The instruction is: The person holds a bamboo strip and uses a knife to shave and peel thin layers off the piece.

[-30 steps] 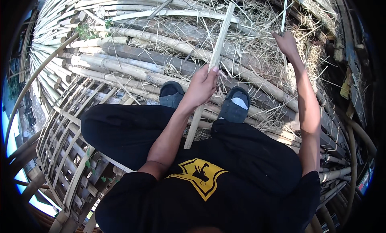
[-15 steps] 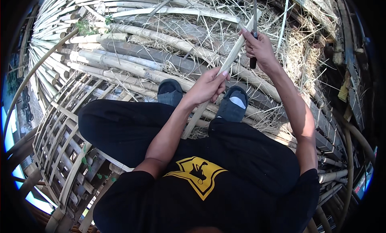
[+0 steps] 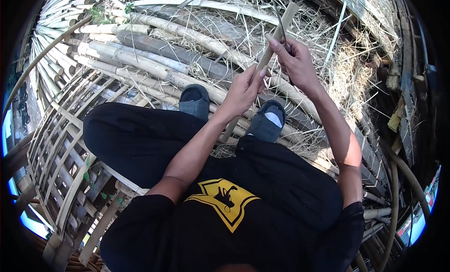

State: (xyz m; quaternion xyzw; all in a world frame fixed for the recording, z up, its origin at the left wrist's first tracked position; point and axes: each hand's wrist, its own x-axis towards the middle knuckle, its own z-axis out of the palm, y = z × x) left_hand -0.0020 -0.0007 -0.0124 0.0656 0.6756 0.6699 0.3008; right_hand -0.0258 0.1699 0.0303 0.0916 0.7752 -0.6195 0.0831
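My left hand (image 3: 242,90) is closed round a pale split bamboo strip (image 3: 287,18), which slants up and away from my lap. Below that hand, the strip's lower part passes between my feet. A knife (image 3: 275,8) with a long thin dark blade is in my closed right hand (image 3: 300,65), just beyond the left one. Its blade lies against the strip or crosses it, tip pointing away and to the left. The right thumb presses along the strip near the blade. My fingers mostly cover the knife's handle.
Bamboo poles (image 3: 159,70) lie side by side under my sandals (image 3: 266,123). Shavings (image 3: 347,84) are heaped ahead and to the right. A woven bamboo lattice (image 3: 61,154) stands at my left, and a curved pole (image 3: 44,49) arches beyond it. Dark planks (image 3: 408,79) line the right side.
The knife has tilted to the left, bringing its blade across the strip. My right hand has come a little nearer to the left hand. The strip stands slightly steeper in view.
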